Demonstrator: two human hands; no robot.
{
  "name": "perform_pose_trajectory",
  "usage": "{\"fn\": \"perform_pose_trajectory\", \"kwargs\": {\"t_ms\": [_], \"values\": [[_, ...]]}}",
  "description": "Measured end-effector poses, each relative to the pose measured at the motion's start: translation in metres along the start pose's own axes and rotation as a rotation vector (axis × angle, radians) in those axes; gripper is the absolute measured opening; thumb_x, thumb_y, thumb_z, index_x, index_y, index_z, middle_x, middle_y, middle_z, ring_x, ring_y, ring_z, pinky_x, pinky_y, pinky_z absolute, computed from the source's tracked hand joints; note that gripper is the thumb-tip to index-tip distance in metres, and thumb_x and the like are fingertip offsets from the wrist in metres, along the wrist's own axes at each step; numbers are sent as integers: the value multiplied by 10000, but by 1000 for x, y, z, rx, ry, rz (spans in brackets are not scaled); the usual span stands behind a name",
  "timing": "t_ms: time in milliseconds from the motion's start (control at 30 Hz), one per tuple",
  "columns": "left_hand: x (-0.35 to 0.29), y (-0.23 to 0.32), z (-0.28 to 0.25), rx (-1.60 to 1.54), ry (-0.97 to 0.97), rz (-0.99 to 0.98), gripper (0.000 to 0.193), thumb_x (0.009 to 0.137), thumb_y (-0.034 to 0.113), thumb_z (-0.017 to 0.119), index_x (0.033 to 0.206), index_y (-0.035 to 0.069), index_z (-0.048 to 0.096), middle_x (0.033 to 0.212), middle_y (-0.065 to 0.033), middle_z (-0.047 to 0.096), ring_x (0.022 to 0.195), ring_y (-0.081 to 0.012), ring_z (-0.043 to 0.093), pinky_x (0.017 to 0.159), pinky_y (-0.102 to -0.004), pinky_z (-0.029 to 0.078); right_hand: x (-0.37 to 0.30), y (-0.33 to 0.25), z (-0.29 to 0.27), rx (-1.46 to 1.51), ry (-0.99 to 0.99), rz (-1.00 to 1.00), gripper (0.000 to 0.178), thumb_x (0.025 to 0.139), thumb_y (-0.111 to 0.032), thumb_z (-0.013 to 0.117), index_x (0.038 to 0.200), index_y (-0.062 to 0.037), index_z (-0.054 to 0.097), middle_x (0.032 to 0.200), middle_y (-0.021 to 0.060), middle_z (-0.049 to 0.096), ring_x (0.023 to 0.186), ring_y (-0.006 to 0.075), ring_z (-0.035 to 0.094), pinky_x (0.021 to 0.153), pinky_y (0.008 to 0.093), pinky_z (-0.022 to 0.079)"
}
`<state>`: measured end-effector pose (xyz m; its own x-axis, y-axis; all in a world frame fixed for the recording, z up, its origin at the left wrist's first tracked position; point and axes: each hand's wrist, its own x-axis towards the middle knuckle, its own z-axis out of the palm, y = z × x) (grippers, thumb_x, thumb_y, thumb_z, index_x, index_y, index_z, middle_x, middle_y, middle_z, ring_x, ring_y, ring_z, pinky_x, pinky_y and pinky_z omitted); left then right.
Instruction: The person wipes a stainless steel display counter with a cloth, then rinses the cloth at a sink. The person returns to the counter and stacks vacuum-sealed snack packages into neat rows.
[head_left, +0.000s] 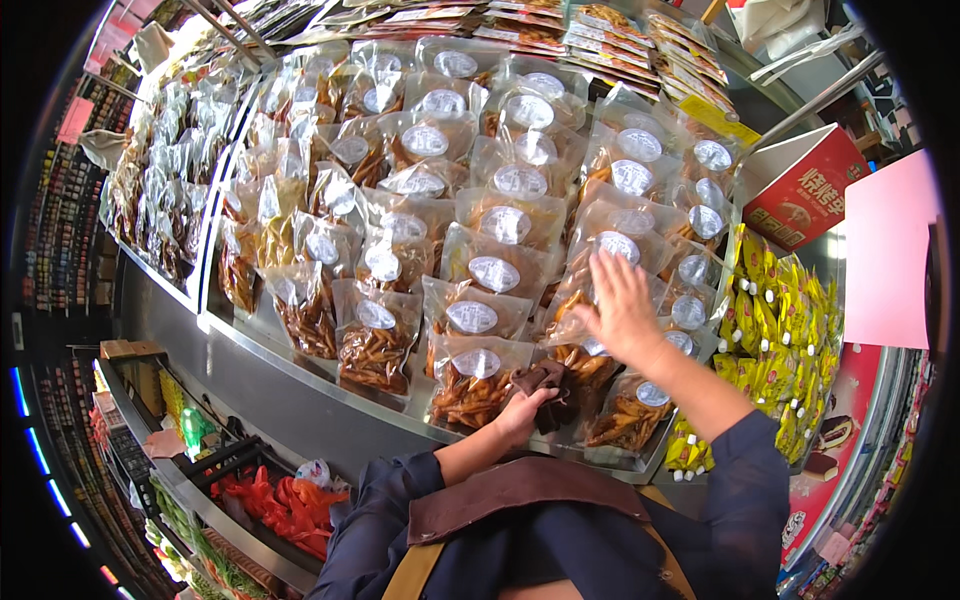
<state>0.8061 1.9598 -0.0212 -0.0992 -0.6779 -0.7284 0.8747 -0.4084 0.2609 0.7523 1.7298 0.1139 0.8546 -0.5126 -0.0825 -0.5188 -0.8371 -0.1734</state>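
While the left hand [517, 418] has its fingers clamped on a brown cloth [545, 390] toward five o'clock, the right hand [628, 315], toward three, holds thumb and fingers apart over a clear bag [618, 244]; contact cannot be told.

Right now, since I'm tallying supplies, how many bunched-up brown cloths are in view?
1: the brown cloth, in the left hand near the front bags. Others may be hidden.
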Motion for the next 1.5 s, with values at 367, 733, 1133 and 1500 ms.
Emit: {"fn": "perform_pose_trajectory", "kwargs": {"t_ms": [367,733,1133,1500], "values": [[-63,71,-19,91,-265,32,281,863,140,592,1103,-8,590,1031,-97,656,904,-179,636,822,-322,511,-56,-56,58,94,328,158,540,874,-222,602,1344,-43,405,1353,197,435,1234,343,435,1052,468,315],[-106,141,-143,552,141,256,376,783,25,607,1156,2,566,1043,-46,631,928,-140,606,846,-290,484,-93,-209,181,1054,85,982,673,756,-298,772,1223,24,409,1157,194,580,1064,297,573,904,372,445],[-63,175,-138,441,-136,251,244,805,68,617,1045,24,625,931,-19,652,833,-131,613,749,-286,502,-67,-237,195,1094,433,1198,291,812,-214,726,860,-13,522,773,45,564,687,142,505,624,302,432],[-135,186,-164,493,-138,601,388,775,72,573,1149,-31,563,1028,-73,632,915,-174,611,829,-298,487,-86,-250,162,580,585,937,204,851,-151,651,931,-15,522,795,95,532,622,201,539,598,344,463]]}}
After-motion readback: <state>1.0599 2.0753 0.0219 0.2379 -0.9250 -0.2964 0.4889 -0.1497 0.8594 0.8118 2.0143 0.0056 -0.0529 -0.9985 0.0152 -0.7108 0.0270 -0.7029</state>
